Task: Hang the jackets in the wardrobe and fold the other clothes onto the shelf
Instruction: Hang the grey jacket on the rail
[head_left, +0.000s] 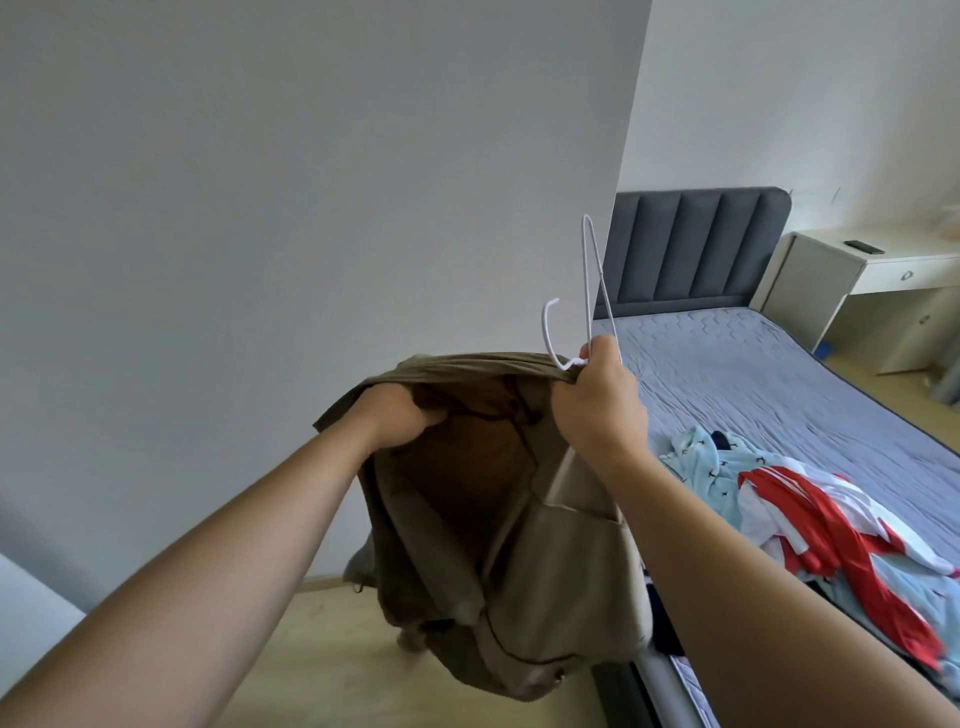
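Note:
An olive-brown jacket (498, 545) hangs in the air in front of me, its inside facing me. My left hand (400, 415) grips its collar edge on the left. My right hand (597, 400) grips the jacket's other shoulder together with a white wire hanger (592, 291), which sticks up above the hand with its hook to the left. A pile of other clothes (810, 514), light blue, white and red, lies on the bed to my right.
A grey bed (779, 374) with a padded dark headboard (696, 249) stands at the right. A white desk (883, 265) with a drawer stands beyond it. A plain white wall (311, 182) fills the left. Wooden floor (332, 649) lies below the jacket.

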